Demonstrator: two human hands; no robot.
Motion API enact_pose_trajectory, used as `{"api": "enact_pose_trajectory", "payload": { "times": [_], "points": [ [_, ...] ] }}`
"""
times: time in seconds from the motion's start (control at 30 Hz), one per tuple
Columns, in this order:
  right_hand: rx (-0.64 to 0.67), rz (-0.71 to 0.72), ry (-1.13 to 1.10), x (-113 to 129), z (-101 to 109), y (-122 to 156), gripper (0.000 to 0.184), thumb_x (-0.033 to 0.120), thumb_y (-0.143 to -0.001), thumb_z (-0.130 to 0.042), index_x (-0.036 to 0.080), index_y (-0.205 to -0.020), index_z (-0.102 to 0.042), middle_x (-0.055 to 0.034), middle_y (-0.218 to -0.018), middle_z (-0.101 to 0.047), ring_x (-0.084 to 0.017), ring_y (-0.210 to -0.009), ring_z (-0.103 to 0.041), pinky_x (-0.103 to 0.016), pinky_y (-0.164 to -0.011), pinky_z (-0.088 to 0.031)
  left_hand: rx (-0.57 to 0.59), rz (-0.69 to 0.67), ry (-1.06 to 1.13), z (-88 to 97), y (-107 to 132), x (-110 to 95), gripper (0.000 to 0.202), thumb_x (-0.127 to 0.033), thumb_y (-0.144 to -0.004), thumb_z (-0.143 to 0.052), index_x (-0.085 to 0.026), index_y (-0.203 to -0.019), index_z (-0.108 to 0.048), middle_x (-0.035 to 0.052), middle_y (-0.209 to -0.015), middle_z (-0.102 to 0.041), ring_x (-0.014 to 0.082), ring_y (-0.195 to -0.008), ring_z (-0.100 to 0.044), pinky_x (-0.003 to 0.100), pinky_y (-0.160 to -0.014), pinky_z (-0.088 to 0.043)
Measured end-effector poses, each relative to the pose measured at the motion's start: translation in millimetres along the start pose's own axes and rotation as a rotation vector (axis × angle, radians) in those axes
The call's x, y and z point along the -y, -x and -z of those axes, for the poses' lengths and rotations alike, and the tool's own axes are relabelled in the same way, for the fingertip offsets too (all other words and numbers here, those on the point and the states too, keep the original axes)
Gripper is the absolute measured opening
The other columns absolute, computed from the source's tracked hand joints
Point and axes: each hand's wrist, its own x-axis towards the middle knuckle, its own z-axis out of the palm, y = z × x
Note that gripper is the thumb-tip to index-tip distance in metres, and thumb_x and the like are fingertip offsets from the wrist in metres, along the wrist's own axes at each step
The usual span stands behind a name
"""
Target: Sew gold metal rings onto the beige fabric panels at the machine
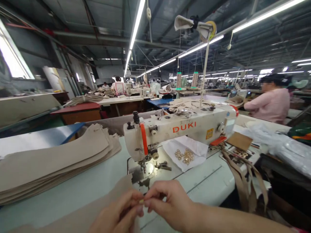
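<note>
My left hand (120,210) and my right hand (173,202) meet fingertip to fingertip at the bottom middle, both closed in a pinch. A small yellowish piece (141,201) shows between the fingertips; its exact kind is too small to make out. Under my left hand lies a beige fabric panel (107,200) that reaches toward the needle area. Just beyond the hands stands a white sewing machine (160,132) with an orange stripe. Its presser foot and needle (144,166) are in front of my fingers, apart from them. Thread snips (163,166) lie on the bed beside the needle plate.
Gold-coloured metal rings (186,156) lie on white paper (194,147) on the machine bed. A stack of beige panels (60,158) fills the left side. Brown straps (239,178) hang at right, near clear plastic (286,149). A person in pink (272,100) is beyond.
</note>
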Motion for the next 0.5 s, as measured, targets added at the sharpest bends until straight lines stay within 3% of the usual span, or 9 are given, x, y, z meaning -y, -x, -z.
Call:
{"api": "enact_pose_trajectory", "payload": {
  "times": [0.13,0.23,0.27,0.37,0.5],
  "points": [
    [0.083,0.017,0.185,2,37,-9,0.012,0.021,-0.081,-0.058,0.015,-0.077,-0.068,0.0007,-0.065,-0.064,-0.010,-0.060,-0.057,-0.017,-0.056,-0.042,-0.033,0.043,0.011,6.4,-19,12,0.032,-0.047,-0.074,-0.047,-0.022,-0.082,-0.064,-0.0009,-0.059,-0.061,0.0173,-0.060,-0.058,0.023,-0.058,-0.044],
    [0.068,0.094,0.679,3,80,-32,0.017,0.016,-0.087,-0.051,0.016,-0.089,-0.068,-0.0019,-0.082,-0.068,-0.012,-0.075,-0.061,-0.019,-0.070,-0.044,-0.117,0.126,0.093,12.6,-28,24,0.042,-0.053,-0.065,-0.050,-0.020,-0.085,-0.065,-0.0007,-0.054,-0.060,0.0193,-0.058,-0.059,0.027,-0.062,-0.046],
    [0.032,0.049,0.883,1,94,-43,0.020,0.015,-0.089,-0.048,0.017,-0.094,-0.067,-0.0029,-0.091,-0.068,-0.013,-0.083,-0.061,-0.021,-0.076,-0.043,-0.137,0.160,0.133,14.2,-30,28,0.045,-0.055,-0.062,-0.051,-0.020,-0.085,-0.065,-0.0001,-0.054,-0.061,0.0198,-0.058,-0.059,0.028,-0.062,-0.047],
    [0.030,-0.061,1.021,-11,129,-72,0.018,0.010,-0.086,-0.050,0.013,-0.092,-0.067,-0.0086,-0.094,-0.067,-0.019,-0.088,-0.061,-0.027,-0.077,-0.045,-0.188,0.228,0.225,15.1,-33,42,0.050,-0.060,-0.056,-0.054,-0.020,-0.083,-0.065,0.0012,-0.056,-0.064,0.0205,-0.056,-0.059,0.029,-0.060,-0.048],
    [0.145,-0.169,1.099,-31,143,-92,0.012,0.022,-0.087,-0.058,0.012,-0.087,-0.063,-0.0047,-0.089,-0.065,-0.017,-0.082,-0.062,-0.033,-0.075,-0.049,-0.246,0.202,0.251,8.8,-35,59,0.054,-0.067,-0.057,-0.054,-0.022,-0.084,-0.065,-0.0008,-0.051,-0.062,0.0197,-0.054,-0.058,0.030,-0.061,-0.049]
  ]
}}
